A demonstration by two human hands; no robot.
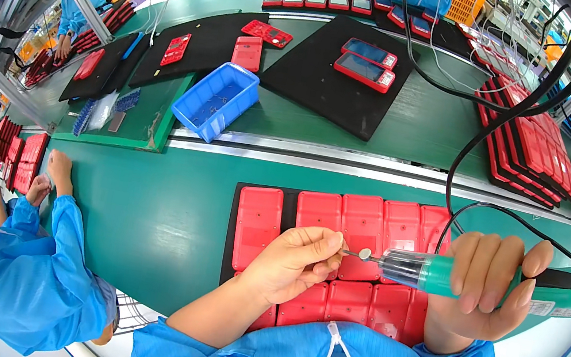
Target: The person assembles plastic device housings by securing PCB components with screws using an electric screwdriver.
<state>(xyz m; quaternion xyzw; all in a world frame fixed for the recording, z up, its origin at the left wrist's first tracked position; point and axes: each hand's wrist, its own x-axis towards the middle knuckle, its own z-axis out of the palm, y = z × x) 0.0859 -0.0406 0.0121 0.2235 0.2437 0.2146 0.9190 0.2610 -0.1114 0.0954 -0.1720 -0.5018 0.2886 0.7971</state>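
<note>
Clasping a sideways screwdriver point(436, 273), right grip point(491, 287) faces left grip point(299, 260) pinched at its tip point(352, 253).

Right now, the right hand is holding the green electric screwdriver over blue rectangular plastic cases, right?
No: the rectangular plastic cases are red, not blue, as the head view shows. The right hand does hold the green electric screwdriver over them.

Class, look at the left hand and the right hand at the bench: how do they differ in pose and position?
Pose: the left hand pinches at the tip of the thin bit, while the right hand wraps around the body of the green screwdriver.
Position: the left hand is near the picture's middle; the right hand is farther right.
Shared: both are bare and at the same tool.
</note>
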